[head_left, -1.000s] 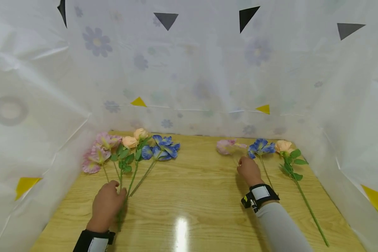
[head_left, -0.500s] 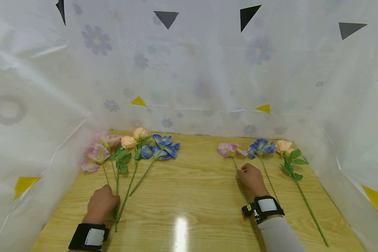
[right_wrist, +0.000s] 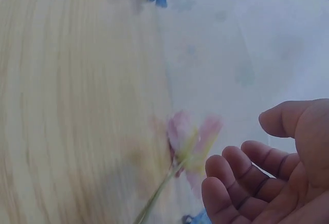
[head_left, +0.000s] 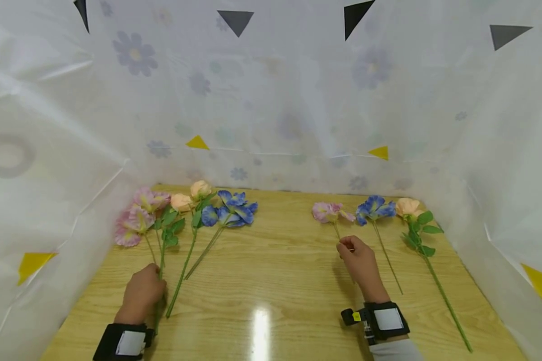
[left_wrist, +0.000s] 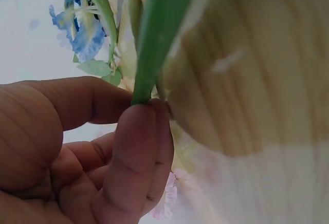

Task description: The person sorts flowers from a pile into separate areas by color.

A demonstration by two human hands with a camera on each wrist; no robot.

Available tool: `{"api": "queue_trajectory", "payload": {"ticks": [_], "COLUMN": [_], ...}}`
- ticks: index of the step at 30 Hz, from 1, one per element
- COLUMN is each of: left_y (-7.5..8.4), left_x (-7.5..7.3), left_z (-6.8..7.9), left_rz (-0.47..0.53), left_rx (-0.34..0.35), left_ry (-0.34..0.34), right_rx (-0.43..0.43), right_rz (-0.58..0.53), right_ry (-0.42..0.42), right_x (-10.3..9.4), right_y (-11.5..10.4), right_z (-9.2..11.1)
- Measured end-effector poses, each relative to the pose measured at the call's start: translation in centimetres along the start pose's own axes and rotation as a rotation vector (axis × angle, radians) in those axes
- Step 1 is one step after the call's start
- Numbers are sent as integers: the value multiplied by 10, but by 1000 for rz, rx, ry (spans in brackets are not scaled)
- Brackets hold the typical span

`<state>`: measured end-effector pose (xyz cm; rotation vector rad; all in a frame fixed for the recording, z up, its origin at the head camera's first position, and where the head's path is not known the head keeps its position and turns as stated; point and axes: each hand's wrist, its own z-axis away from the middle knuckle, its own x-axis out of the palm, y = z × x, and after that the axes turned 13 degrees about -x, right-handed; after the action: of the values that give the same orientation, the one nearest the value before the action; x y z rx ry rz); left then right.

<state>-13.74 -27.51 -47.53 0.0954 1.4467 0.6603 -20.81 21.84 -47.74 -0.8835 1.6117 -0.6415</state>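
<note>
At left, the left hand [head_left: 140, 291] has shifted leftward over the last second, its grip pinching the green stem [left_wrist: 162, 34] of the left peach rose [head_left: 181, 202], whose near end now lies apart from that of the second peach rose [head_left: 200, 189]. At right, the right hand [head_left: 361, 263] has drawn nearer, its grip released, from the lone pink flower [head_left: 326, 212] far on the bench [head_left: 275, 265]. The pink flower thus appears set down, the held rose not yet.
</note>
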Motion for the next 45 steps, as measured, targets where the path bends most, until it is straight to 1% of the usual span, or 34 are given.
{"api": "queue_trajectory", "payload": {"ticks": [5, 9, 14, 18, 22, 25, 28, 31, 34, 36, 38, 42, 45], "left_y": [1, 3, 12, 24, 41, 55, 69, 80, 92, 99, 106, 122, 137], "left_x": [1, 0, -2, -4, -6, -4, 3, 12, 22, 29, 36, 48, 52], "left_z": [1, 1, 2, 6, 10, 11, 12, 16, 22, 27, 33, 47, 61], "left_rz": [41, 65, 113, 166, 212, 256, 307, 392, 531, 622, 688, 747, 766], "left_rx": [-17, -22, -5, 33, 74, 101, 131, 148, 144, 138, 144, 167, 187], "left_ry": [-37, -50, -54, -45, -39, -50, -53, -98, -189, -254, -299, -358, -396], "right_rx": [-15, -20, -33, -38, -48, -61, -76, -90, -103, -107, -125, -145, -131], "right_rz": [-29, -54, -85, -128, -177, -201, -234, -277, -338, -377, -415, -483, -523], "right_ry": [-13, -10, -12, -22, -33, -42, -42, -32, -37, -57, -83, -120, -130], "right_x": [10, 18, 30, 41, 52, 60, 68, 76, 85, 90, 95, 100, 102], "right_y": [-3, -3, -7, -15, -23, -30, -38, -47, -56, -62, -70, -86, -94], "right_z": [3, 5, 7, 8, 7, 6, 6, 7, 11, 14, 17, 19, 19]}}
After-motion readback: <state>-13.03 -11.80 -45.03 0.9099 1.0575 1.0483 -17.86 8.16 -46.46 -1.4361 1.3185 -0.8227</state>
